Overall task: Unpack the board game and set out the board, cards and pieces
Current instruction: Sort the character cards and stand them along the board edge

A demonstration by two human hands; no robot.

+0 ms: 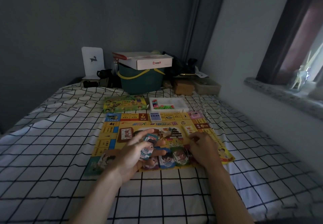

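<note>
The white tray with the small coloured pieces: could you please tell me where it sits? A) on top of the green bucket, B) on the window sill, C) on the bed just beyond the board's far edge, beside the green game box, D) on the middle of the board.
C: the white tray rests on the checked bed sheet past the board, right of the green game box.

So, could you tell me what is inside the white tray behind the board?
The white tray holds small colourful pieces along its left and front; its near wall hides whatever lies lowest.
</note>
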